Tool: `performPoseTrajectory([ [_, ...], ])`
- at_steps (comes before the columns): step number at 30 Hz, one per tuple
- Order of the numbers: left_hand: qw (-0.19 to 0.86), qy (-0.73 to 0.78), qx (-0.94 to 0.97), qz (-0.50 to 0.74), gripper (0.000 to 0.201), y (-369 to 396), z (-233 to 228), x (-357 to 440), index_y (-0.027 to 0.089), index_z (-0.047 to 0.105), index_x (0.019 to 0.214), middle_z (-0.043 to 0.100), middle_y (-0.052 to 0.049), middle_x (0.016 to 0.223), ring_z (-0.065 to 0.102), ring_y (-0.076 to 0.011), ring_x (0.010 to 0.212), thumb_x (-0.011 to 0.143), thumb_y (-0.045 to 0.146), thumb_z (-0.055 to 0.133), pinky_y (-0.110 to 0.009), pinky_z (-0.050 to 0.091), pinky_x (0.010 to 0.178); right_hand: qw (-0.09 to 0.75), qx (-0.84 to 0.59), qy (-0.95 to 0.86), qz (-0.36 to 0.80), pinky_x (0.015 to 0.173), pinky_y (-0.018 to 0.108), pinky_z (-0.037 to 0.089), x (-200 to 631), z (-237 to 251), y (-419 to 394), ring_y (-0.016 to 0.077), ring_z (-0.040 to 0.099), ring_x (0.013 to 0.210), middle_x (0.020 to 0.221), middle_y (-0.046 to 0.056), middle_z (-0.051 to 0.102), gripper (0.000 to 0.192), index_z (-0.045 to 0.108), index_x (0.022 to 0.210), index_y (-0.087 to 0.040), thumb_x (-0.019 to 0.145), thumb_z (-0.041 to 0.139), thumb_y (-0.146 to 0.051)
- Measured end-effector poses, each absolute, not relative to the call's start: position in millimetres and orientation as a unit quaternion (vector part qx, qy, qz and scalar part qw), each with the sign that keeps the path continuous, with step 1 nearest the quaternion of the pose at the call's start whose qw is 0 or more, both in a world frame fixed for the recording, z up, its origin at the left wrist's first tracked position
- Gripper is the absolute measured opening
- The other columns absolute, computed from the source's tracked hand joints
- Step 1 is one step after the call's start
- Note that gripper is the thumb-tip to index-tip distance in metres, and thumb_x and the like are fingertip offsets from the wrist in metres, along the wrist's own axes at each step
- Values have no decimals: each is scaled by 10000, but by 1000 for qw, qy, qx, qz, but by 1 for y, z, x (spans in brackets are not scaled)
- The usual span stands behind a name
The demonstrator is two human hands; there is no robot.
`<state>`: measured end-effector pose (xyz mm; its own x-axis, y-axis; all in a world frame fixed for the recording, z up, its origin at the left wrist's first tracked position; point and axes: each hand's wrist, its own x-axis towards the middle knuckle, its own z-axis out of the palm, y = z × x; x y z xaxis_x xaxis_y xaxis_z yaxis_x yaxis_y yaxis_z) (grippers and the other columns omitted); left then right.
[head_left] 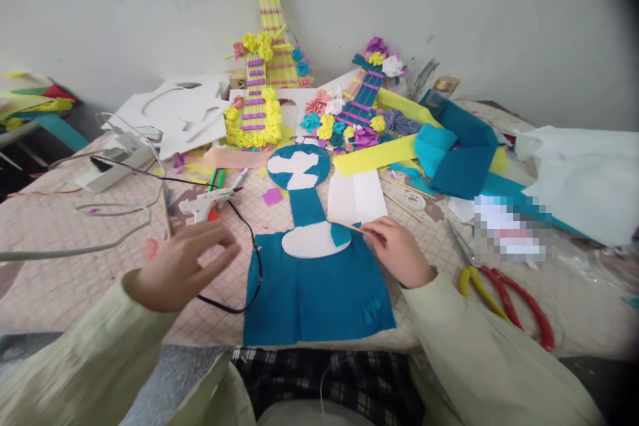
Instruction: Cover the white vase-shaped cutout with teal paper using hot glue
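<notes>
My right hand pinches a thin wooden stick, its tip over the far edge of a white oval piece. A small blue patch covers the oval's right end. Under the oval lies a large sheet of blue crepe paper. Beyond it, a blue strip leads up to a round blue piece with white patches. My left hand hovers left of the sheet, empty, thumb and fingers apart. A white glue gun rests just past it, and its black cord loops onto the sheet.
Paper-flower guitars lean at the back wall. A power strip with cables lies at left. On the right are red-and-yellow-handled scissors, a blue crepe roll and white sheets. A folded white card lies mid-table.
</notes>
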<state>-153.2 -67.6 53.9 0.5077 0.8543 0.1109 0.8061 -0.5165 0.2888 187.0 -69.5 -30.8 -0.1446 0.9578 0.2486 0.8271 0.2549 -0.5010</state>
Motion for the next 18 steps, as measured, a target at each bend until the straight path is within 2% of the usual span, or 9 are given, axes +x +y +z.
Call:
performPoseTrajectory([
  [2,141,418,891,111,287,-68,60,-119,213,591,863,625,-39,891,554,-177,851,842,368,350,-305,422,798,261,-596,-750,118,737,303,449,187,-31,-67,165,575,799,875,62,613,207,642,860,-175,817,440,-179],
  [5,122,366,917,104,329,-58,47,-76,189,562,1056,588,-73,1075,509,-214,1001,865,298,317,-374,384,878,244,-597,-754,123,742,302,444,188,-33,-65,165,568,798,867,60,615,207,651,868,-179,818,451,-182],
  [7,96,359,922,106,356,-48,28,-54,165,528,1127,557,-89,1136,472,-233,1052,866,222,292,-406,377,870,232,-599,-756,128,751,301,439,188,-34,-65,169,560,819,865,62,614,215,655,880,-177,824,447,-178],
  [12,47,371,922,105,379,-27,-15,-25,144,489,1193,503,-99,1223,406,-270,1086,844,166,343,-446,349,830,228,-590,-766,116,773,307,433,187,-36,-66,175,541,856,882,62,604,228,651,896,-176,833,432,-161],
  [18,16,358,927,114,361,-23,-28,-23,188,523,1173,514,-94,1190,390,-275,1043,855,225,355,-451,302,809,251,-575,-770,113,779,303,443,188,-37,-66,164,533,843,878,55,599,227,645,893,-174,822,432,-136],
])
